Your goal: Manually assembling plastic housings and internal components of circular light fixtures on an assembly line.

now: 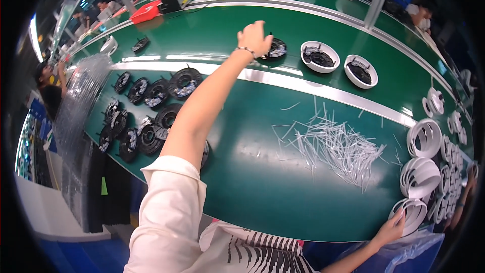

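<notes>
Left hand (254, 38) closed on round black ribbed disc (276, 48); right hand (391, 228), fingers loosely spread, on curved white plastic ring (411, 214).

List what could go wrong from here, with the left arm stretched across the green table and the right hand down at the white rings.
1. The left hand reaches far out to the black disc; a stretched grip may slip.
2. The forearm passes above the stacked black discs and might knock them.
3. The right hand touches a white ring at the table's near edge; a nudge might push it off.
</notes>
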The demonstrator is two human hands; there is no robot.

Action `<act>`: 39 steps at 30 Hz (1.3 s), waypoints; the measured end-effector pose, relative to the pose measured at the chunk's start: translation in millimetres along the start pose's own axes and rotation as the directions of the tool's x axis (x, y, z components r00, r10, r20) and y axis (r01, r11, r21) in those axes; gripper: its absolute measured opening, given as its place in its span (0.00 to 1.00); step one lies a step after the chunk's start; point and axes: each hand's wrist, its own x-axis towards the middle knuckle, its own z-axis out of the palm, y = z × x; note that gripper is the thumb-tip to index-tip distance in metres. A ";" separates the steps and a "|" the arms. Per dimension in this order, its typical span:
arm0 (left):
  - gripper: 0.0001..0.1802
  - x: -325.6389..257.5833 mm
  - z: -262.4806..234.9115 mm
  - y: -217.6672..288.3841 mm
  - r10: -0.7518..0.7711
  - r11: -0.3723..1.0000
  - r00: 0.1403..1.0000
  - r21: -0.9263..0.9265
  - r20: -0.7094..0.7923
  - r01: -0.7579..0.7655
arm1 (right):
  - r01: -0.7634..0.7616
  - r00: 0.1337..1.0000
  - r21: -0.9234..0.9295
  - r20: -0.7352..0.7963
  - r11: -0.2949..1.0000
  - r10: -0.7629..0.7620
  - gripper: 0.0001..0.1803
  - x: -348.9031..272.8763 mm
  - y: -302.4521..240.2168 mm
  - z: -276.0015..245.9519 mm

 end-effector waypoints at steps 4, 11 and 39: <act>0.35 16.1 35.9 -10.3 -0.308 0.951 0.925 0.044 0.224 0.306 | -0.044 0.996 0.013 -0.081 0.999 0.045 0.15 -2.3 -8.1 -10.2; 0.24 20.8 45.2 9.2 -0.432 0.902 0.896 0.032 0.103 0.431 | -0.095 0.995 0.149 -0.021 0.984 0.100 0.13 3.7 2.0 -8.5; 0.26 -219.4 -83.0 92.4 -0.081 0.456 0.983 -0.872 0.162 0.181 | 0.554 0.543 0.516 0.371 0.653 -0.754 0.17 -135.8 -184.3 -33.6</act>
